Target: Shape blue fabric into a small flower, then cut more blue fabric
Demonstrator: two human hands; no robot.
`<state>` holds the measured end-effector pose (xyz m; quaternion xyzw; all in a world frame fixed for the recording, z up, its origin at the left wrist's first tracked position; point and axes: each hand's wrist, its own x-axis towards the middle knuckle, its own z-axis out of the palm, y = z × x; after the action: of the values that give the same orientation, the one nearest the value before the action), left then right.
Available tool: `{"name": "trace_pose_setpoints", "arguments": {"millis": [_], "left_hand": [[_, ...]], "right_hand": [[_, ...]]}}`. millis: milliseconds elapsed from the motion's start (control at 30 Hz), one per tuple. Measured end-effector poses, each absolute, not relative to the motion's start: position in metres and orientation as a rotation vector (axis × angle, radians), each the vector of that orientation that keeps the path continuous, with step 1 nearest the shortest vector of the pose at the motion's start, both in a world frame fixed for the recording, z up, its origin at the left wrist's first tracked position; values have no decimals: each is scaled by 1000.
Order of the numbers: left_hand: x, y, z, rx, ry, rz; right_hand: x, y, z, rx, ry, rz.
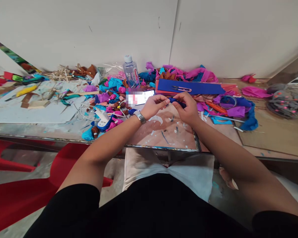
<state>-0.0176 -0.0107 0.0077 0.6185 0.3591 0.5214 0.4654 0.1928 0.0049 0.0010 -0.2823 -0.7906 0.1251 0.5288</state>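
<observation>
Above the stained tabletop (154, 137), my two hands meet at a small dark blue piece of crumpled crepe paper (174, 100). My left hand (152, 107), with a watch on its wrist, pinches the left end between thumb and fingertips. Curled around the right end is my right hand (188, 107), which covers part of the paper. Just behind them, thread snips (181, 88) lie on a flat blue sheet (201, 86). A lit phone (145, 98) rests close to my left hand, partly blurred out.
A water bottle (131, 72) stands at the back. Crumpled coloured paper surrounds it. To the left are a white power strip (103, 119), cables and a yellow-handled cutter (26, 90). A tape roll (227, 101) sits right, near grey netting (285, 102). A red chair (62, 165) is below left.
</observation>
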Motion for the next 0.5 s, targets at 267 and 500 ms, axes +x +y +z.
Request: {"name": "trace_pose_setpoints", "arguments": {"millis": [267,500], "left_hand": [[-19,-6,5,1468,846,1327],[-19,-8,7,1484,848,1304]], "right_hand": [[193,6,0,-652,-1921,275],[194,7,0,-670,-1970,174]]}}
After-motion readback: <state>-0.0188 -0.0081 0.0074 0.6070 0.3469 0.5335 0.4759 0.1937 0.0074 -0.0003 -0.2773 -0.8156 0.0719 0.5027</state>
